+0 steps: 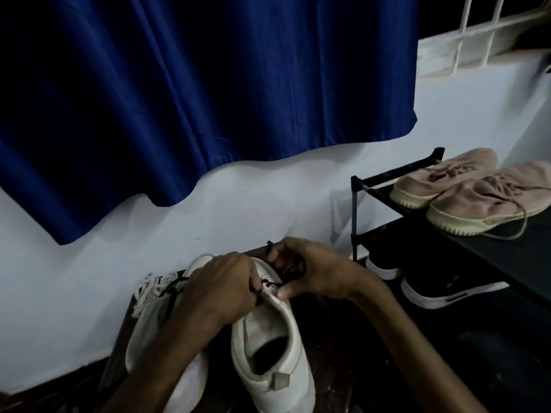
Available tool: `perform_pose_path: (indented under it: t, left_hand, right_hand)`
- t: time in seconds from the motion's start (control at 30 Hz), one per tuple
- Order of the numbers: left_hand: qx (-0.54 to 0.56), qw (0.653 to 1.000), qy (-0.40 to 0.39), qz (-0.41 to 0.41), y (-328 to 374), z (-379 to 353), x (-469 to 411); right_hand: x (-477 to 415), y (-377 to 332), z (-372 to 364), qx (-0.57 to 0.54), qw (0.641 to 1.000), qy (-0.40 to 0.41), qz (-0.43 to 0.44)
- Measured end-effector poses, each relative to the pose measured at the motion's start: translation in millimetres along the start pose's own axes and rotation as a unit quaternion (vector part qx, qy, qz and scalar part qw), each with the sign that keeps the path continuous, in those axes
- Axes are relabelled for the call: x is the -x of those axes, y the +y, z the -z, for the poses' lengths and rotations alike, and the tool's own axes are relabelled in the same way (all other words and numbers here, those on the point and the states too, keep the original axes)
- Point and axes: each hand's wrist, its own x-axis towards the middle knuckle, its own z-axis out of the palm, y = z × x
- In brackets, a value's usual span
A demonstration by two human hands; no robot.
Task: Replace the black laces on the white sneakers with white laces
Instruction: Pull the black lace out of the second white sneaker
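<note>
A blue curtain [208, 99] hangs over a white wall. Toward the left edge of a dark surface [343, 368] lies one white sneaker [140, 332], mostly hidden by the left forearm, with white laces [147, 289] bunched at its far end. Just right of it sits the second white sneaker [268, 347], its long axis running from the heel, nearest the viewer, to the toe by the wall. The left hand [223, 284] curls over its eyelets and pinches the black lace [267, 285]. The right hand [316, 271], close beside it, grips the slack of that lace, one tip poking up. Both hands sit at the eyelets, so the lace probably pulls out up and away. At far right, a black shoe rack [356, 186] holds pink sneakers [465, 192] on top and dark shoes [432, 289] below.
</note>
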Motion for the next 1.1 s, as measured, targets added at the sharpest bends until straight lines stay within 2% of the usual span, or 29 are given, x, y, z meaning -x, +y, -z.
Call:
perform_pose_path:
  t: [0.13, 0.23, 0.33, 0.43, 0.53, 0.6, 0.73, 0.9, 0.97, 1.03, 1.1]
  left_hand:
    - [-0.044, 0.999, 0.017, -0.017, 5, 0, -8]
    - [-0.051, 0.998, 0.022, -0.034, 0, -2, -12]
    - [-0.070, 0.995, 0.031, -0.071, -5, -4, -14]
    - [-0.098, 0.985, 0.040, -0.135, -9, -4, -13]
    - [-0.170, 0.964, 0.019, -0.202, -9, -1, -15]
    - [-0.187, 0.958, -0.005, -0.217, -7, 5, -16]
    - [-0.170, 0.972, -0.032, -0.159, -22, 35, -14]
    - [-0.096, 0.994, 0.022, 0.042, -64, 33, -5]
    - [-0.079, 0.996, 0.025, 0.033, -63, 20, -1]
    - [-0.036, 0.997, 0.056, -0.030, -54, 19, 0]
    - [0.010, 0.994, 0.042, -0.100, -43, 24, -4]
  right_hand:
    - [-17, -7, 8, 0.078, 0.991, -0.112, 0.002]
    - [-22, -1, 13, 0.069, 0.982, -0.170, 0.037]
    - [-22, 18, 6, 0.020, 0.991, -0.104, 0.082]
    - [-24, 28, -7, 0.040, 0.994, -0.036, 0.095]
    - [-25, 28, -11, 0.068, 0.991, -0.024, 0.110]
    - [-28, 26, -11, 0.074, 0.990, -0.022, 0.115]
    - [-33, 25, -11, 0.089, 0.990, -0.032, 0.101]
    - [-37, 24, -9, 0.104, 0.989, -0.040, 0.093]
    - [-37, 24, -8, 0.104, 0.989, -0.036, 0.095]
    - [-37, 25, -6, 0.094, 0.990, -0.033, 0.096]
    - [-38, 26, -5, 0.087, 0.991, -0.035, 0.097]
